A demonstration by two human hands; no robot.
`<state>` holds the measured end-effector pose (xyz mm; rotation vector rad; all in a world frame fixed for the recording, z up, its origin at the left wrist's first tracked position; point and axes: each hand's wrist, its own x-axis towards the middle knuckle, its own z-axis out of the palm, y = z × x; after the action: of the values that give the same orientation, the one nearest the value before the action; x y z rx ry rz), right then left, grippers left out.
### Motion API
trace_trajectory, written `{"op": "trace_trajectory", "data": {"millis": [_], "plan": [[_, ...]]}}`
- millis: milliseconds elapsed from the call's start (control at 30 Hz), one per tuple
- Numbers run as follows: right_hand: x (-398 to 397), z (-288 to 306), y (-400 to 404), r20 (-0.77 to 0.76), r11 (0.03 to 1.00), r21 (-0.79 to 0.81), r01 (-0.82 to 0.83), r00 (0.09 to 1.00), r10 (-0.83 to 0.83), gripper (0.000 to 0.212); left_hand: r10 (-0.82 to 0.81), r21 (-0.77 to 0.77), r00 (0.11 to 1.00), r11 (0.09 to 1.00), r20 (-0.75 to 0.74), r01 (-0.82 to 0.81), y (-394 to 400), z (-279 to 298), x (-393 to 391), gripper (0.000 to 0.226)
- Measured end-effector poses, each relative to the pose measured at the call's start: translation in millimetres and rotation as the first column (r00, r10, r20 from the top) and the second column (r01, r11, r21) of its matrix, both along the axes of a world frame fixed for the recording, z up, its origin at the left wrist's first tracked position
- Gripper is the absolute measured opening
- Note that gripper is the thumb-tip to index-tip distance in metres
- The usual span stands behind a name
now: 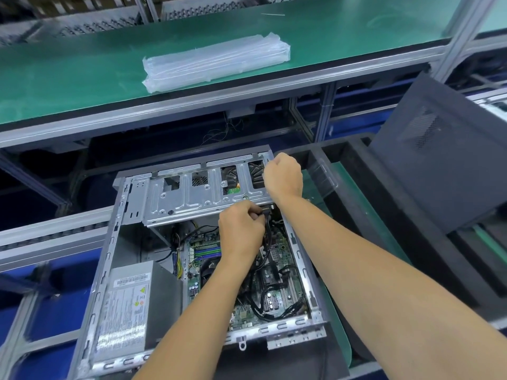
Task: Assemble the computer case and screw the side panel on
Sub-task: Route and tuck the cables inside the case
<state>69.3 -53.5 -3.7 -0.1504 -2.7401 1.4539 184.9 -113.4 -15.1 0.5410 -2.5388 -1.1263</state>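
Note:
An open grey computer case (115, 242) lies on its side, showing the green motherboard (277, 286), black cables and a silver power supply (129, 305). A metal drive cage (192, 193) spans its far end. My left hand (241, 234) pinches a black cable connector (265, 210) at the cage's near right edge. My right hand (284, 176) is curled over the cage's far right corner; what it grips is hidden. The dark side panel (439, 160) leans tilted at the right, apart from the case.
A green shelf (82, 75) above carries a stack of clear plastic bags (216, 61). A black tray frame (384, 215) with a green mat lies right of the case. Aluminium rails and blue surfaces run along the left.

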Motion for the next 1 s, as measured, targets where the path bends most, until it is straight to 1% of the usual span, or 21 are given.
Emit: {"op": "trace_trajectory", "data": {"millis": [167,300,400,467,633,833,900,967,1000], "plan": [[0.9,-0.3,0.2,0.004,1.0,0.0,-0.022,1.0,0.022,0.024,-0.002,-0.048,0.999,0.999,-0.037,0.0,1.9,-0.8,-0.5,0.012],[1.6,-1.2,1.4,0.0,0.999,-0.041,-0.024,1.0,0.024,0.018,-0.013,-0.09,0.999,0.996,-0.048,0.008,0.4,-0.9,-1.2,0.013],[2.6,-0.4,2.0,0.011,0.998,-0.052,-0.024,1.0,0.025,0.022,-0.027,-0.097,0.998,0.995,-0.061,0.021,-0.7,-1.8,-1.0,0.015],[3.1,0.5,2.2,0.006,0.998,-0.052,-0.022,1.0,0.023,0.022,-0.024,-0.091,0.998,0.996,-0.061,0.018,-0.6,-1.5,-1.2,0.016],[3.9,-0.2,3.5,0.012,0.998,-0.065,-0.027,1.0,0.028,0.015,0.02,0.0,0.998,1.0,-0.06,-0.02,0.1,0.5,-1.1,0.017],[4.1,-0.2,2.5,0.0,0.998,-0.053,-0.024,1.0,0.024,0.023,0.081,-0.021,0.996,0.996,-0.027,-0.081,5.1,1.2,-1.6,0.014],[4.3,0.6,3.1,0.002,0.998,-0.049,-0.026,1.0,0.026,0.023,0.059,-0.047,0.998,0.997,-0.002,-0.059,3.2,2.7,-0.4,0.01],[4.7,1.1,3.8,0.012,0.998,-0.053,-0.028,1.0,0.028,0.026,-0.006,-0.089,1.0,0.996,0.002,0.006,-0.9,2.2,2.2,0.006],[4.7,1.6,3.9,0.016,0.998,-0.053,-0.028,0.999,0.029,0.027,-0.022,-0.08,1.0,0.997,-0.008,0.021,-2.5,2.3,3.7,0.005]]}}
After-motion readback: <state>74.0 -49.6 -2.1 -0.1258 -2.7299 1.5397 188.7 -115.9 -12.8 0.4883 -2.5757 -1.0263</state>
